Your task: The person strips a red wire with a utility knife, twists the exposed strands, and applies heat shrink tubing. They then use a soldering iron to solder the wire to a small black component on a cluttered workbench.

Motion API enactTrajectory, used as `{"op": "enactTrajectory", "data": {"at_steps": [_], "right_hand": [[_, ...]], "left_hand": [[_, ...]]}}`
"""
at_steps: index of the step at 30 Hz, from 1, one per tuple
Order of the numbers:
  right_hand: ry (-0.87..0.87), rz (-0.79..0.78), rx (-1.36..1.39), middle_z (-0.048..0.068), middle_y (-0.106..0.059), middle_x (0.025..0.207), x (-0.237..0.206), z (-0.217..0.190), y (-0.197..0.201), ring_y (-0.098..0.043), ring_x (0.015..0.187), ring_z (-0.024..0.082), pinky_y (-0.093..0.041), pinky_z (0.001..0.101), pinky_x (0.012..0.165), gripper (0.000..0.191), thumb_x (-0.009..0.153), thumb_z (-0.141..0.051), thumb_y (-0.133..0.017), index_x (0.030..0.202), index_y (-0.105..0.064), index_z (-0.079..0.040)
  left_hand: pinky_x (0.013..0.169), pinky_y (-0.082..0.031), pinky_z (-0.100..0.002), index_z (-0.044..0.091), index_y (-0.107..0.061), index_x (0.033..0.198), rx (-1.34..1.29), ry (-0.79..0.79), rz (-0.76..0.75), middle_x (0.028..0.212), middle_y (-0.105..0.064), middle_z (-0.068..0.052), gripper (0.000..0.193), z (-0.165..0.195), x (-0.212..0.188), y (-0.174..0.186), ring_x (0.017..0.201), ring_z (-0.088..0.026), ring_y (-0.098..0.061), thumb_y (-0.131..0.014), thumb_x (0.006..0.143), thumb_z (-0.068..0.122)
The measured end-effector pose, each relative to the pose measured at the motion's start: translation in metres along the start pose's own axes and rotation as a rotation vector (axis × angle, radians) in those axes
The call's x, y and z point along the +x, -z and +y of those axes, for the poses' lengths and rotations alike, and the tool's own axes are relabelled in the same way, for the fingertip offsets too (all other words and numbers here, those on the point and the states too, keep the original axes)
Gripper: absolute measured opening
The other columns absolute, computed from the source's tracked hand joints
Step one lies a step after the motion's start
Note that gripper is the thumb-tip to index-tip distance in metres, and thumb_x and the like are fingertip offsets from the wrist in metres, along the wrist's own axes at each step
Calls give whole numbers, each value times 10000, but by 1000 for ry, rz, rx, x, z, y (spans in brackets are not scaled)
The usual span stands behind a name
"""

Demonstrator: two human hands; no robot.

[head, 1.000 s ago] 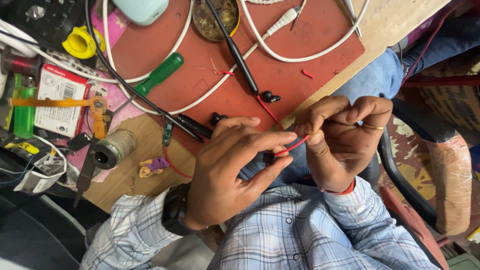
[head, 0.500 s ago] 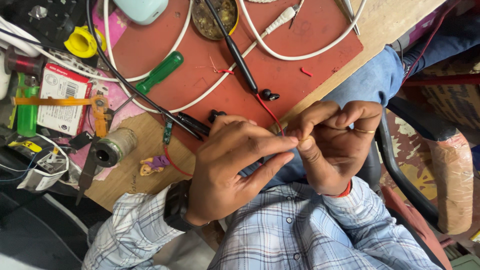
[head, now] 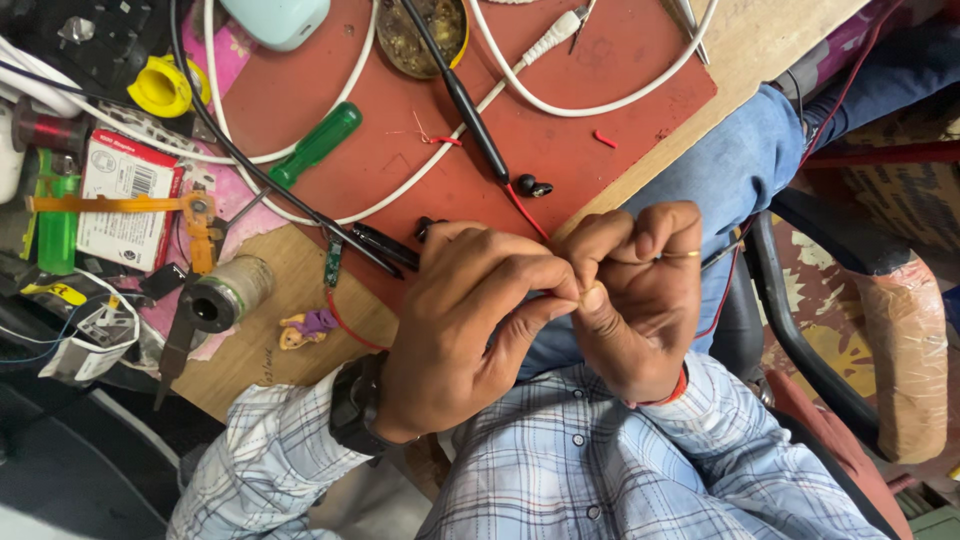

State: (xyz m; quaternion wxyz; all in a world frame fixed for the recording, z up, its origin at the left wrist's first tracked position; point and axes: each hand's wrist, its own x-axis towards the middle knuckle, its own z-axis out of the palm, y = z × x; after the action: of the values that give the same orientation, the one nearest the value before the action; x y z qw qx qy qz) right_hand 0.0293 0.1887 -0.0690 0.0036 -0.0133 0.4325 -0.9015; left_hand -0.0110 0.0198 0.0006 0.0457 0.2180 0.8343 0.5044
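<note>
My left hand [head: 470, 320], with a black watch on the wrist, and my right hand [head: 640, 290], with a ring and a red wrist thread, meet fingertip to fingertip over my lap at the table edge. Both pinch a thin red wire [head: 524, 211]. It runs down from a small black earbud piece [head: 531, 186] on the red mat [head: 620, 70] and vanishes between my fingers. The pinched end is hidden.
On the mat lie a green-handled screwdriver [head: 316, 146], white cable [head: 600, 105], a black probe [head: 470, 110] and a round tin [head: 420, 30]. A solder spool [head: 226, 296], yellow tape roll [head: 160, 88] and red-and-white box [head: 120, 205] sit left. A chair arm [head: 810, 350] is right.
My hands have closed in on each other. The red wire loop that showed between the fingers is now covered by my fingertips.
</note>
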Motion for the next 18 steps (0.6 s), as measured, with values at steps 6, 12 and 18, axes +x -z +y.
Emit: {"op": "enactTrajectory", "data": {"at_steps": [6, 12, 18], "right_hand": [[-89, 20, 170, 89, -554, 992, -1, -5, -2, -529, 921, 167, -436, 294, 881, 386, 1037, 31, -670, 1201, -350, -111], [-105, 2, 181, 83, -563, 979, 1, -7, 0, -527, 941, 169, -434, 302, 893, 393, 1032, 18, -681, 1221, -362, -114], [-95, 3, 176, 103, -599, 979, 2, -6, 5, -565, 916, 167, -456, 295, 853, 433, 1016, 39, -727, 1204, -369, -116]], "left_hand": [[868, -520, -320, 79, -634, 1148, -111, 53, 4, 1114, -654, -31, 125, 3, -1, -3, 981, -216, -671, -706, 1048, 100], [860, -560, -299, 71, -651, 1134, -159, 102, 17, 1118, -669, -42, 160, 2, -2, -3, 996, -209, -703, -749, 1008, 69], [897, -573, -303, 61, -670, 1087, -258, 197, 51, 1093, -682, -53, 134, 2, -4, -3, 1052, -196, -713, -760, 988, 69]]}}
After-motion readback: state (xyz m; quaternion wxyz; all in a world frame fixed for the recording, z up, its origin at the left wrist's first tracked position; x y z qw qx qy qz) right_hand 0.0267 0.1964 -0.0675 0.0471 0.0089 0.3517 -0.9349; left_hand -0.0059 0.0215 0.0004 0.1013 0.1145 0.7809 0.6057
